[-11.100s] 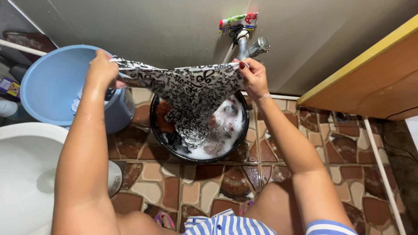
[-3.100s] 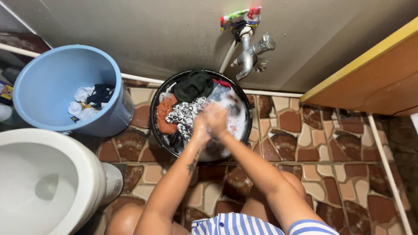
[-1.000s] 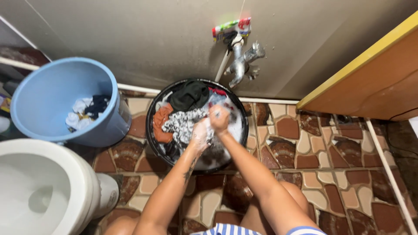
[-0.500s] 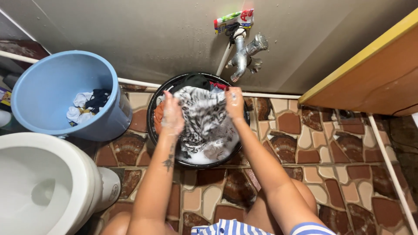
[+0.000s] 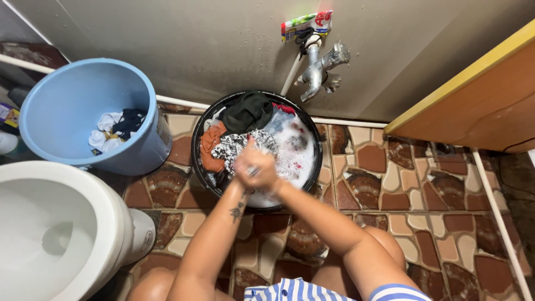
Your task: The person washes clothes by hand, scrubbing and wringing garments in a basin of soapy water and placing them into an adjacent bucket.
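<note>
Grip: your left hand [image 5: 245,167] and right hand [image 5: 266,174] clench the patterned cloth [image 5: 231,146].
Risk: suds slopping over the black basin [image 5: 196,159] rim could slick the tiled floor [image 5: 390,184].

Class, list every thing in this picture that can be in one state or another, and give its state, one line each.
black basin: full of suds and wet clothes
patterned cloth: bunched between both hands
left hand: closed on the cloth, soapy
right hand: pressed against the left, blurred
blue bucket: upright, few clothes at bottom
tap: no water seen running
toilet bowl: uncovered
</note>
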